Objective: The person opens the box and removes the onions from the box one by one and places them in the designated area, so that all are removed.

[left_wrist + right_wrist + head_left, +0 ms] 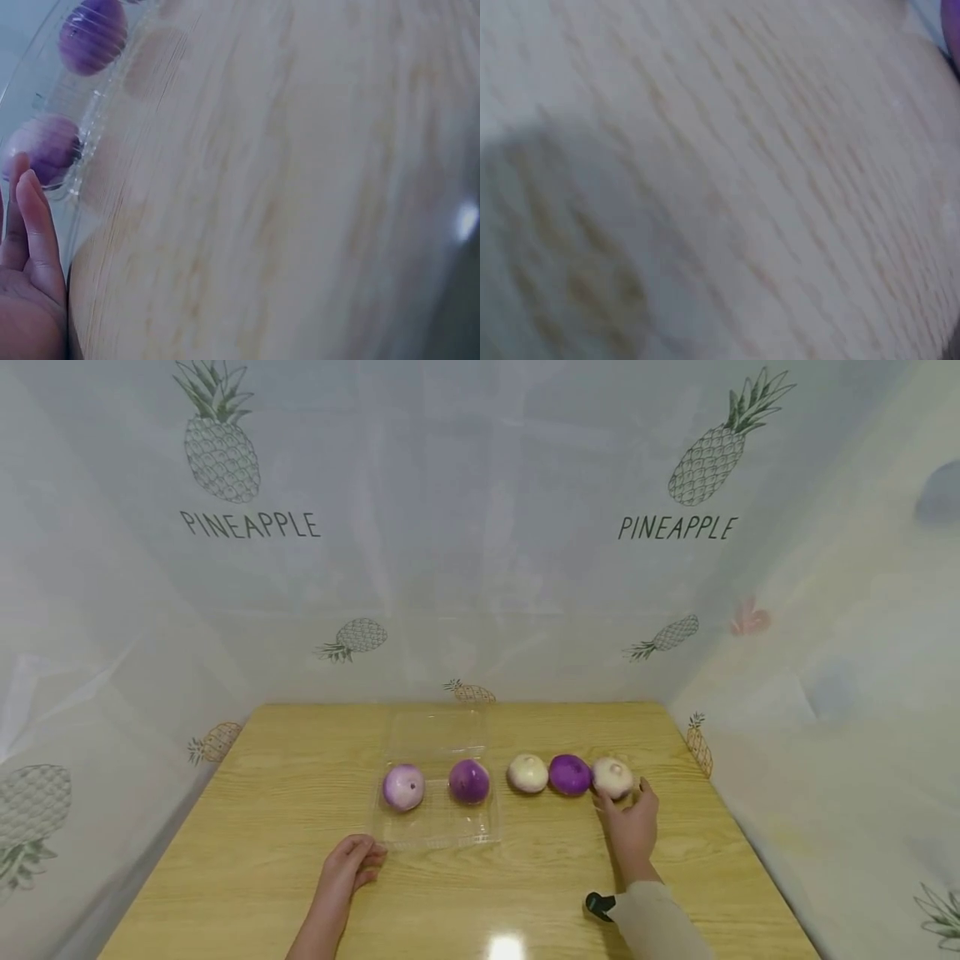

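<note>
My right hand (pixel 634 828) grips the rightmost cream-coloured onion (pixel 612 777), thumb at its near left side and fingers at its right. A purple onion (pixel 570 775) sits beside it, and another cream onion (pixel 527 774) is further left. A clear plastic box (pixel 438 835) lies with its lid folded back, holding a pale purple onion (pixel 403 788) and a darker purple onion (pixel 469 782). At the box's near left corner is my left hand (pixel 351 865), its fingertips touching the edge. Fairly straight fingers (pixel 39 232) show in the left wrist view.
Everything stands on a wood-grain table (pixel 262 827). Pale curtains (pixel 465 527) printed with pineapples surround its back and sides. A black strap end (pixel 599 906) sticks out by the right wrist. The right wrist view shows mostly blurred tabletop (pixel 727 187).
</note>
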